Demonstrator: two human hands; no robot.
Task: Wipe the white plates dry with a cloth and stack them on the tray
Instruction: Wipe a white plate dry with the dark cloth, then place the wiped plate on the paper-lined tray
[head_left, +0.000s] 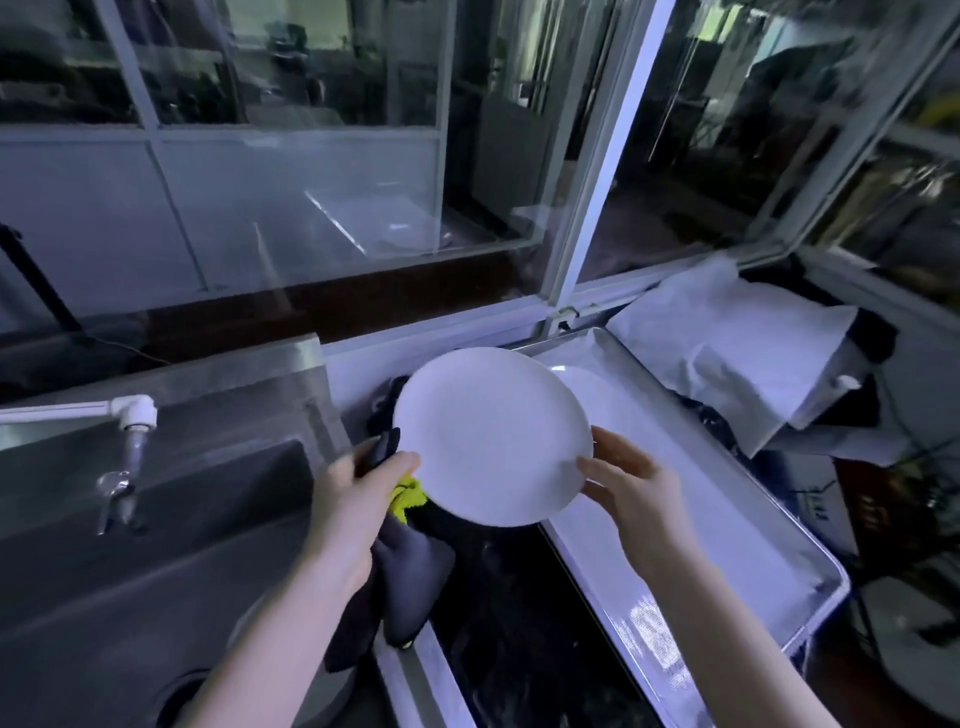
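Note:
I hold a round white plate (491, 436) in the air between both hands, above the dark counter left of the tray. My left hand (358, 483) grips its left rim together with a dark grey cloth (410, 577) that has a yellow edge; the cloth hangs down below the hand. My right hand (628, 478) pinches the plate's right rim with thumb on top. A shiny metal tray (727, 519) lies to the right, and another white plate (597, 395) lies on its far end, partly hidden behind the held plate.
A steel sink (156, 545) with a white tap (130, 415) sits on the left. White paper or cloth (737, 343) covers something behind the tray. Glass window panes (311, 156) rise just beyond the counter. The black counter strip (509, 623) runs between sink and tray.

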